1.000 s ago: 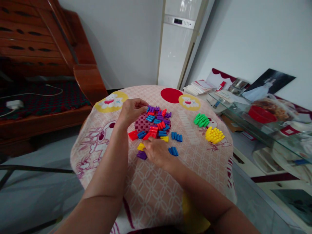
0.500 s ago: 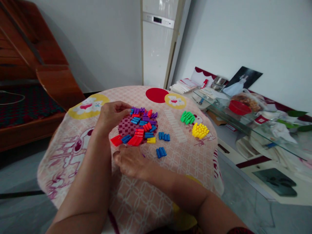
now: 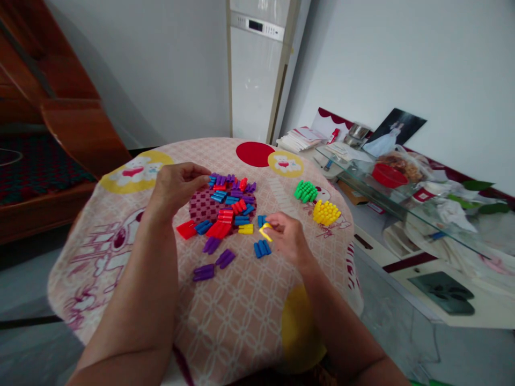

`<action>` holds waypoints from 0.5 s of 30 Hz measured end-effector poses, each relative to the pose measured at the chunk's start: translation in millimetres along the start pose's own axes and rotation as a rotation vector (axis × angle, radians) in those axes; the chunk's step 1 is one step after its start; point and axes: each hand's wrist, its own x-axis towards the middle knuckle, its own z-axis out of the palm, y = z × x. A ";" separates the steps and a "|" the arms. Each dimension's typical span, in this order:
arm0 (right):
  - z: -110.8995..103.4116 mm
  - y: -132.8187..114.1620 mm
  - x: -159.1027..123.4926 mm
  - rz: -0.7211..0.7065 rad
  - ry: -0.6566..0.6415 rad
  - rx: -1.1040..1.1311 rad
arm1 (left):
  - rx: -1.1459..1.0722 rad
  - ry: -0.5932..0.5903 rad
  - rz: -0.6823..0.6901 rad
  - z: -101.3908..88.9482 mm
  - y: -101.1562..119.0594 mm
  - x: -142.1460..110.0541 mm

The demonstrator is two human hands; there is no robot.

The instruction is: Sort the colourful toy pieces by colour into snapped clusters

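Head view, left hand (image 3: 173, 187): forearm reaching up from the lower left, wrist bent toward the right, thumb and fingers nearly together at the pile's far left edge; whether they grip a piece, I cannot tell.
Right hand (image 3: 290, 237): forearm angled in from the lower right, back of the hand turned outward, thumb and fingertips pinching the yellow piece.
Yellow piece (image 3: 264, 231): in the right fingertips, in front of some blue pieces, right of the mixed pile (image 3: 226, 216).
Purple pieces (image 3: 204, 272): on the tablecloth (image 3: 237, 321), nearer the person than the pile.
Panel (image 3: 257, 26): dark display and small marks, too small to read.
Red label (image 3: 422, 194): on a white container, unreadable.
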 end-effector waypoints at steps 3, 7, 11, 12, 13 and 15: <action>-41.8 38.7 -7.0 0.121 0.188 -0.019 | 0.010 -0.006 0.011 1.1 -0.1 0.2; -94.1 80.4 -17.0 0.220 0.457 -0.248 | 0.011 -0.015 0.005 2.8 -1.0 0.9; -127.8 100.0 -20.1 0.263 0.585 -0.525 | 0.002 -0.024 -0.008 4.2 -0.9 0.8; -132.5 102.5 -19.3 0.271 0.588 -0.575 | 0.001 -0.023 -0.009 4.4 -0.6 0.6; -136.0 104.8 -18.0 0.283 0.587 -0.617 | 0.002 -0.024 -0.010 4.5 -0.2 0.3; -140.4 109.7 -13.7 0.318 0.566 -0.680 | 0.008 -0.027 -0.017 4.6 0.8 -0.3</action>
